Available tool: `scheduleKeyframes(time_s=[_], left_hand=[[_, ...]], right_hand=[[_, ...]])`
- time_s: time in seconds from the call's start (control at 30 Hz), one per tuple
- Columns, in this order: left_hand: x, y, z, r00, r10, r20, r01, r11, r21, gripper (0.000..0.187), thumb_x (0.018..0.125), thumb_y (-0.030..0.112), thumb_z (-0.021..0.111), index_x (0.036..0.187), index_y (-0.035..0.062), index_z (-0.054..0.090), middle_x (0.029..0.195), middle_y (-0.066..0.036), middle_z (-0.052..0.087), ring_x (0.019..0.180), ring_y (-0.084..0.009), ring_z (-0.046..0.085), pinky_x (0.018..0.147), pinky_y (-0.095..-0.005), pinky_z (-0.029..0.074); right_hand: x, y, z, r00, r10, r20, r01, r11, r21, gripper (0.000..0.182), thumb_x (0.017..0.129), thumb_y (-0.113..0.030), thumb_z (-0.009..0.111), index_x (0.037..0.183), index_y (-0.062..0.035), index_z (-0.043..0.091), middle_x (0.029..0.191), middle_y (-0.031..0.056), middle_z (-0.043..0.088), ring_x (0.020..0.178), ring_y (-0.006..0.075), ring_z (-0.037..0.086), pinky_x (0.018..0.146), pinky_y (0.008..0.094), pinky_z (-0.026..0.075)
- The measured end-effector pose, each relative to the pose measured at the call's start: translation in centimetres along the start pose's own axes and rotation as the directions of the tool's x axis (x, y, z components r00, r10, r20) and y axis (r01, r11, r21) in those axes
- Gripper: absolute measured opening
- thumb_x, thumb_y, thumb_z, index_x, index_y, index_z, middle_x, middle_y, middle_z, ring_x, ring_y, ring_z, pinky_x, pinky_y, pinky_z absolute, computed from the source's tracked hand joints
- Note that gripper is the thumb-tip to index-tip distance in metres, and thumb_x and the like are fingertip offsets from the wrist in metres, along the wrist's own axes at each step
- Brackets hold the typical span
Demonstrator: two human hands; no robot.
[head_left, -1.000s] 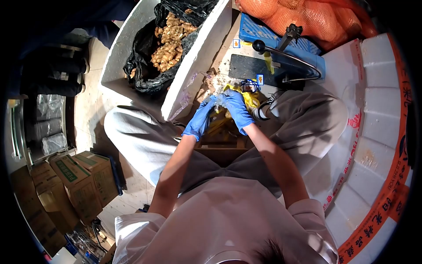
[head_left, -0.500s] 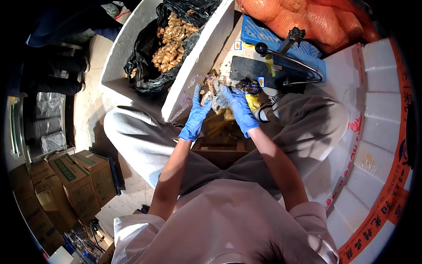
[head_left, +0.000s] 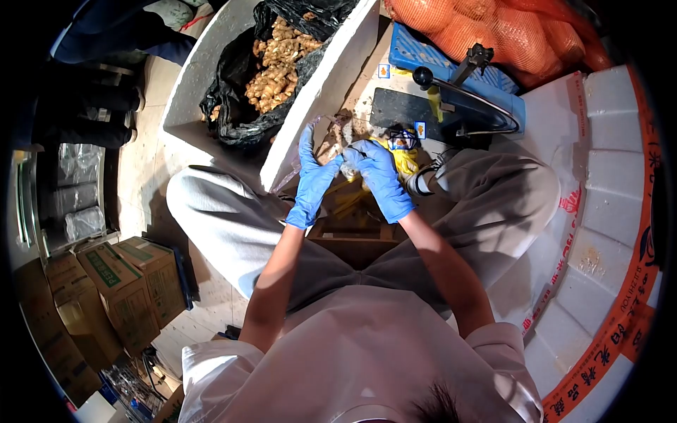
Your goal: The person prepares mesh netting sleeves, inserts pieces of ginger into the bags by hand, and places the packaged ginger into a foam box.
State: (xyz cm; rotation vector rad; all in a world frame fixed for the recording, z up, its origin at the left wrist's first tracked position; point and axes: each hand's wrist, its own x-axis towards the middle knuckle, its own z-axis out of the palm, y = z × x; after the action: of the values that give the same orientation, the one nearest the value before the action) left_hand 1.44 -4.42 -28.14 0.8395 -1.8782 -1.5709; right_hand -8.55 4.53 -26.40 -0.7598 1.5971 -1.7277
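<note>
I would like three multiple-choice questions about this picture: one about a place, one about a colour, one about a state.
1. Where is the ginger?
A. in a black bag inside the white foam box
B. on the person's lap
C. in the cardboard boxes

2. What colour are the gloves on the left hand and right hand?
A. yellow
B. blue
C. black

3. How do the hands stand?
A. far apart, resting on the knees
B. close together around a small clear bag
C. behind the back

Answers: 1 A, the black bag lines the foam box and holds the roots. 2 B, both gloves are blue. 3 B, the fingers meet at a small clear bag between the knees.
</note>
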Motion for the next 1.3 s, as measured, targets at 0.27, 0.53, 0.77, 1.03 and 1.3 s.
scheduleKeyframes(time_s=[0.27,0.53,0.77,1.03,1.3], left_hand=[[0.7,0.9,-0.4,0.988,0.115,-0.101,-0.099,0.984,0.150,0.090,0.059,0.019,0.074,0.127,0.0011,0.018,0.129,-0.015,0.023,0.118,-0.0237,0.026,0.098,-0.0306,0.024],[1.3,4.1,-2.3,0.924,0.380,-0.036,-0.323,0.828,0.458,0.102,0.049,0.035,0.078,0.127,0.0022,0.021,0.130,-0.018,0.020,0.119,-0.0293,0.026,0.097,-0.0349,0.024],[0.4,3.7,-2.0,0.963,0.269,-0.002,-0.252,0.905,0.342,0.097,0.056,0.029,0.075,0.129,0.0041,0.017,0.132,-0.016,0.019,0.120,-0.0263,0.025,0.097,-0.0341,0.024],[0.8,4.4,-4.1,0.973,-0.223,-0.055,0.176,0.876,-0.449,0.055,0.086,0.026,0.043,0.132,0.0218,0.014,0.133,0.000,0.021,0.114,-0.0152,0.033,0.087,-0.0252,0.034],[0.2,5.1,-3.6,0.943,-0.178,0.280,0.320,0.273,-0.907,0.091,0.062,0.069,0.046,0.129,0.0141,0.021,0.131,-0.014,0.026,0.114,-0.0319,0.034,0.088,-0.0502,0.035]], right_hand=[[0.0,-0.2,-0.3,0.997,0.048,-0.067,-0.036,0.986,0.165,0.004,0.079,-0.005,0.054,0.075,-0.0037,0.052,0.068,-0.0024,0.047,0.064,0.0054,0.044,0.057,0.0183,0.038],[0.3,-4.6,-0.1,0.993,-0.064,0.096,0.042,0.974,0.221,0.033,0.073,-0.009,0.062,0.103,-0.0037,0.050,0.084,-0.0007,0.054,0.073,0.0070,0.050,0.071,0.0190,0.042],[0.6,-1.4,-0.7,0.930,0.207,0.304,-0.291,0.919,0.265,0.009,0.076,-0.007,0.059,0.080,0.0010,0.058,0.070,0.0018,0.056,0.060,0.0065,0.049,0.056,0.0192,0.041],[1.7,-1.9,-3.7,0.976,0.165,-0.143,-0.129,0.964,0.234,0.009,0.080,-0.010,0.054,0.084,-0.0017,0.057,0.073,0.0025,0.060,0.057,0.0064,0.052,0.053,0.0175,0.042],[-1.0,-4.2,0.7,0.998,0.038,0.046,-0.037,0.999,-0.030,0.011,0.077,-0.015,0.058,0.081,-0.0051,0.055,0.074,0.0017,0.056,0.065,0.0106,0.052,0.058,0.0224,0.042]])
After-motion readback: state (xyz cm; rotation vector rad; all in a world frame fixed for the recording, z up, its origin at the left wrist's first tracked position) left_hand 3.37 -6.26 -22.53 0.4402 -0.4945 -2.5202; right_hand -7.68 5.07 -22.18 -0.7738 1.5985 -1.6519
